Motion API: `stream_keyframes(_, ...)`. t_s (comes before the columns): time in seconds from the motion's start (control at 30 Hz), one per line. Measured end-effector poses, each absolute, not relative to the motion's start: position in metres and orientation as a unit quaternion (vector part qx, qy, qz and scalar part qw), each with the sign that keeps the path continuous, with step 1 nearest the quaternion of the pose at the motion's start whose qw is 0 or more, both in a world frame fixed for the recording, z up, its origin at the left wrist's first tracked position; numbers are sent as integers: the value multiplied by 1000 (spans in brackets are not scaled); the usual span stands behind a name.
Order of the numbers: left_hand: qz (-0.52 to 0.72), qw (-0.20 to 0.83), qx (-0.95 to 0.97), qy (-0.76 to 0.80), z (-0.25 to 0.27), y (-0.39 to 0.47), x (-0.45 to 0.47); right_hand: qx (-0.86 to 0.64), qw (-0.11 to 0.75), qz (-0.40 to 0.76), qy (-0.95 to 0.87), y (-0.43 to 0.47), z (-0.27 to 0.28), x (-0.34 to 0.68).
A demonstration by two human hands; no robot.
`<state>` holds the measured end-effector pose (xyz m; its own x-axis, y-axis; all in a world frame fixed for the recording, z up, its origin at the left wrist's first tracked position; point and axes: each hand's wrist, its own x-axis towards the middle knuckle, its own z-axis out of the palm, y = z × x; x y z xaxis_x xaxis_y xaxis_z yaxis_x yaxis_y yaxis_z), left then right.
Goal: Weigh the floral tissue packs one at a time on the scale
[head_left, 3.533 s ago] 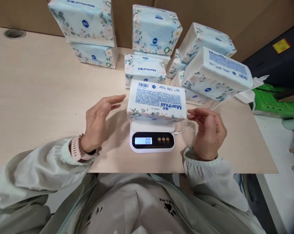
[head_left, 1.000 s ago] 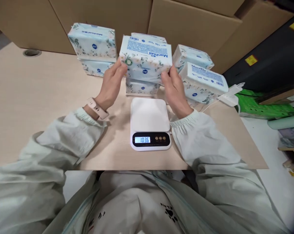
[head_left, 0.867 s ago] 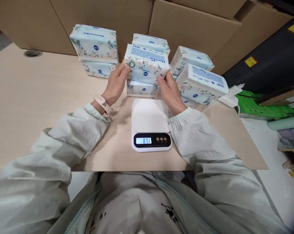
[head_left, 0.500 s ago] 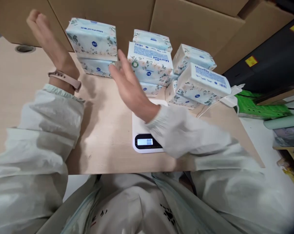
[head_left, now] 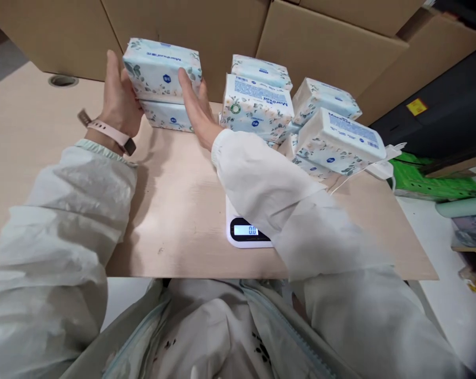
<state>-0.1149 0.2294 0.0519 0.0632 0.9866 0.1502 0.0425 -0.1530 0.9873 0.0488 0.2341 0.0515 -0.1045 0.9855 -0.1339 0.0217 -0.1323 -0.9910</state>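
Note:
My left hand lies flat along the left end of a stack of two tissue packs, fingers stretched and apart. It seems to touch the upper tissue pack, which is pale blue with printed leaves and flowers. At the other end is my right hand, its thumb over the front face and its straight fingers by the right end. Neither hand is wrapped round a pack. Beneath sits the lower tissue pack, resting on the table. A kitchen scale reading 0.0 is partly hidden by my right sleeve.
More tissue packs stand stacked right of my right hand, with others further right. Cardboard boxes line the back of the table. A white cable and plug lie near its right side.
My left hand has moved right and down to the end of the stack. My right hand has shifted in against the other end. The view has shifted slightly; the packs appear unmoved.

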Motion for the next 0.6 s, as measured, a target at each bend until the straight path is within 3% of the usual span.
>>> stream_keyframes(0.2,569,447,524,449,54,106,-125,-473,354,579,-562,132,52,51)
stream_keyframes(0.37,592,335,558,474,59,32,-117,-439,290,576,-626,63,72,71)
stream_keyframes(0.47,602,278,610,433,71,17,-101,-390,325,533,-677,50,91,102)
stream_keyframes(0.6,564,335,651,382,87,-1,-62,-392,417,401,-715,31,100,174)
